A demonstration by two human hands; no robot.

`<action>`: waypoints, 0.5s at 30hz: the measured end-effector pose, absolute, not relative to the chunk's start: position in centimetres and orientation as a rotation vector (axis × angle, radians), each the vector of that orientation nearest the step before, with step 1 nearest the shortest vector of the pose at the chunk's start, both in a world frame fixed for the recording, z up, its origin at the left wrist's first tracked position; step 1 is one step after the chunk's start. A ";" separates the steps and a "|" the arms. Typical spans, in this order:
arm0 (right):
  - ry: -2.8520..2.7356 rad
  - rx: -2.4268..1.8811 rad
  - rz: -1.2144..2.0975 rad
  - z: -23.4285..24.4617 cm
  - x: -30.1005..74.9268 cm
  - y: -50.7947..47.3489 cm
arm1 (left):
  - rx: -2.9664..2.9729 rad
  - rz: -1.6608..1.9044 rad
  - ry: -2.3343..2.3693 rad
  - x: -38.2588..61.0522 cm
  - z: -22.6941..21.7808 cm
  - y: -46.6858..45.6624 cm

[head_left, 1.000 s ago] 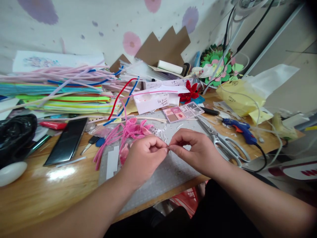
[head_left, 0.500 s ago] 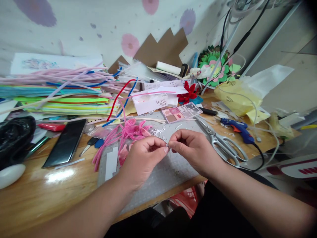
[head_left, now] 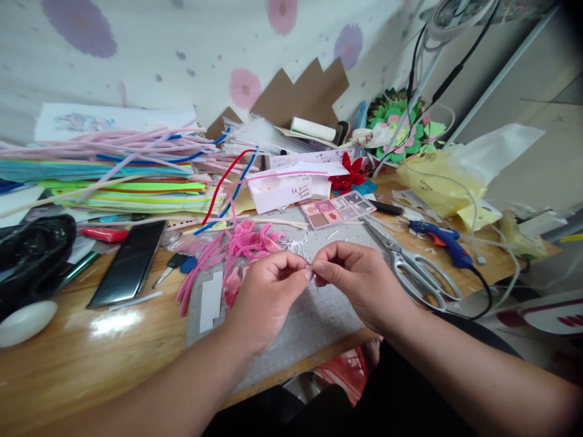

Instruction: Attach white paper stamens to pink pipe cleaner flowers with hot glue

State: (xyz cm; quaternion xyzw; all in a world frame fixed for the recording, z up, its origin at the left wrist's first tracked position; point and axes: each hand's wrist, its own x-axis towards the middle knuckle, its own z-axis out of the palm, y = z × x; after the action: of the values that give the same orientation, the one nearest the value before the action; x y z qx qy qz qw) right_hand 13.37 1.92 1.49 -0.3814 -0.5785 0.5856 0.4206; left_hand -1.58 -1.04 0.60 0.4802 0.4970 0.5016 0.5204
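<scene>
Above the grey cutting mat (head_left: 291, 358), my left hand (head_left: 273, 291) and my right hand (head_left: 353, 279) meet at their fingertips. Each is closed in a pinch on something tiny and thin, too small to name. Just behind and left of my left hand lie bent pink pipe cleaners (head_left: 243, 243), some curled into loops. White scraps (head_left: 296, 243) are scattered on the mat beyond my fingertips. Scissors (head_left: 416, 273) with silver handles rest right of my right hand, and a make-up palette (head_left: 337, 209) sits behind it.
At the left are a black phone (head_left: 130, 261), a key (head_left: 169, 267) and bundles of coloured pipe cleaners (head_left: 122, 194). A blue glue gun (head_left: 441, 240) with its cord lies at the right. A red flower (head_left: 348, 173) and a white box (head_left: 291, 193) stand at the back.
The view has shifted slightly, so the table's things appear a little further right and lower. Both hands keep their pinch at the same spot over the mat.
</scene>
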 end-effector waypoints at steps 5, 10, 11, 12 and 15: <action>-1.269 -0.849 1.701 1.7 13.8 2.0 | 1.084 1.205 1.117 -1.7 0.8 -0.9; -1.319 -0.743 1.777 1.7 14.8 2.3 | 1.015 1.160 1.010 -1.8 0.9 -0.9; -1.337 -0.724 1.776 1.6 15.0 2.4 | 1.009 1.148 0.995 -1.9 1.0 -0.9; -1.352 -0.710 1.769 1.5 15.1 2.4 | 1.004 1.137 0.984 -1.9 1.0 -0.9; -1.387 -0.681 1.742 1.2 15.4 2.5 | 0.988 1.118 0.970 -1.9 1.2 -0.8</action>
State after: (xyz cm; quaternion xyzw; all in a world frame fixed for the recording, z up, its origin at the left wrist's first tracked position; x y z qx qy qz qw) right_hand 15.44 2.53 1.22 -0.2687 -0.5472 0.6872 0.3952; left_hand -1.92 -0.85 1.21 0.4315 0.4234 0.4883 0.6294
